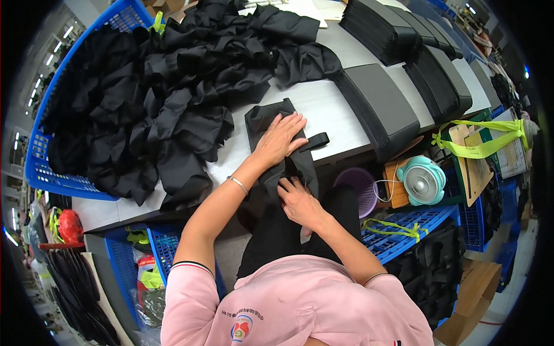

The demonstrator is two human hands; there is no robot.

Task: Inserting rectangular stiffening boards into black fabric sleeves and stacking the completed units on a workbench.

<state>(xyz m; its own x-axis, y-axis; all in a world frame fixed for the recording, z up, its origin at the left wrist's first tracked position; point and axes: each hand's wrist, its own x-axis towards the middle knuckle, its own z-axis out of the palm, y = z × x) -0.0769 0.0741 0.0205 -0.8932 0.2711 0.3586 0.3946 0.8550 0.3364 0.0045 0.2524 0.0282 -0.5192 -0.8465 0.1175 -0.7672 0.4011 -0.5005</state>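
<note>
1. Left hand [281, 138] lies flat, fingers spread, on the black cloth [271, 118] at the table [323, 104] edge.
2. Right hand [299, 202], at 5 o'clock of it, pinches the cloth's hanging end.
3. Pile [173, 86] at 10 o'clock.

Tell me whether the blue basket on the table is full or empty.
Full: the blue basket brims with black fabric pieces spilling onto the table.

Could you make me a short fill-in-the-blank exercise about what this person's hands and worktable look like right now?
1. The left hand lies flat on a ____ fabric piece on the table.
2. The heap of black fabric spills out of a ____ plastic basket.
3. The person's left wrist bears a thin ____.
4. Beside the purple basket stands a small pale green ____.

Missing words: black; blue; bracelet; fan.
</note>
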